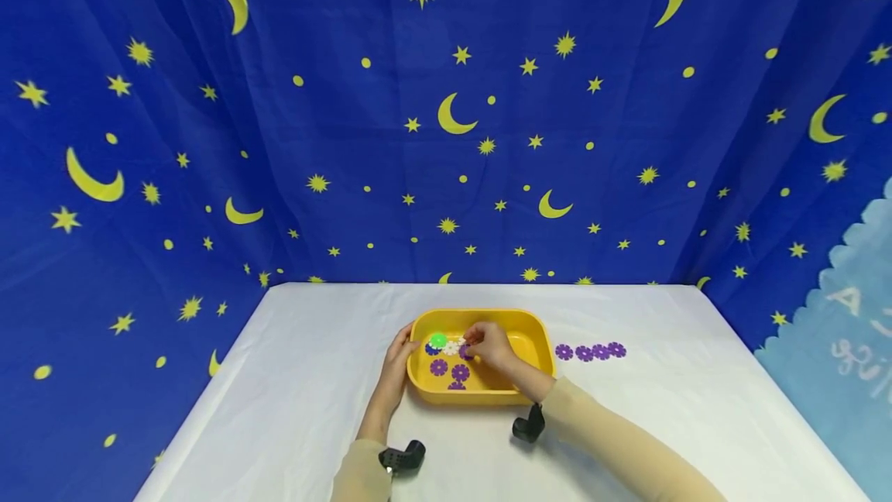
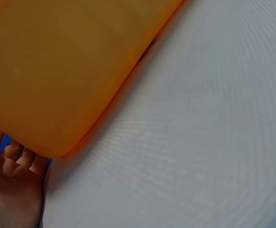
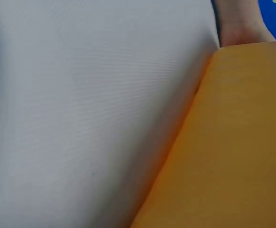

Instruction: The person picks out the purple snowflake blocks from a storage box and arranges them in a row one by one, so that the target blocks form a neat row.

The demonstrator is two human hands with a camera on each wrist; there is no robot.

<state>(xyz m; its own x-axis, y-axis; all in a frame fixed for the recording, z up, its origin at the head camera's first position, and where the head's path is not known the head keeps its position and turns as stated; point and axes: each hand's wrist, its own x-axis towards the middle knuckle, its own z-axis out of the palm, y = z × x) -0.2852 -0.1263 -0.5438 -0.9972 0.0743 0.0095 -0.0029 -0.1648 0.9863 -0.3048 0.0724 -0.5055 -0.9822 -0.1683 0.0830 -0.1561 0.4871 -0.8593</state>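
In the head view a yellow bin [image 1: 481, 398] holds purple flower-shaped discs [image 1: 439, 367], a green one [image 1: 437, 340], white ones [image 1: 451, 348] and a blue one [image 1: 431, 349]. My left hand [image 1: 396, 362] grips the bin's left end, thumb at the rim; the left wrist view shows its fingers [image 2: 25, 156] against the end of the bin [image 2: 67, 71]. Inside the bin, my right hand [image 1: 491, 345] pinches a purple disc [image 1: 466, 352] between thumb and fingers. The right wrist view has only the bin's outer wall [image 3: 223, 142] and part of the left arm, not the right hand.
Right of the bin, several purple discs [image 1: 592, 352] lie in a row on the white table [image 1: 627, 417]. A blue curtain [image 1: 390, 138] with yellow moons and stars stands behind and at the sides. A light-blue panel [image 1: 836, 347] is at the far right.
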